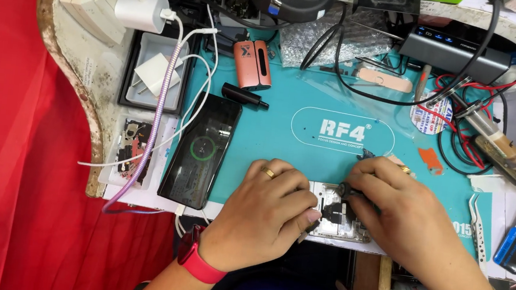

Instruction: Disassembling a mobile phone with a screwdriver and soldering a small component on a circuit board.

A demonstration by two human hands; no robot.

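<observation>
An opened phone (335, 212) with its insides exposed lies at the front edge of a teal work mat (288, 103). My left hand (262, 212), with a ring and a red wrist band, rests on the phone's left side and holds it down. My right hand (396, 207) grips a small dark screwdriver (348, 189) whose tip stands on the phone's inner parts. Both hands cover much of the phone.
A black phone (201, 150) showing a charging ring lies left of my hands, with cables to a white charger (139, 8). A pink device (253, 64), a parts tray (155, 70), tweezers (478, 222), red wires (467, 103) and a grey box (456, 52) crowd the bench.
</observation>
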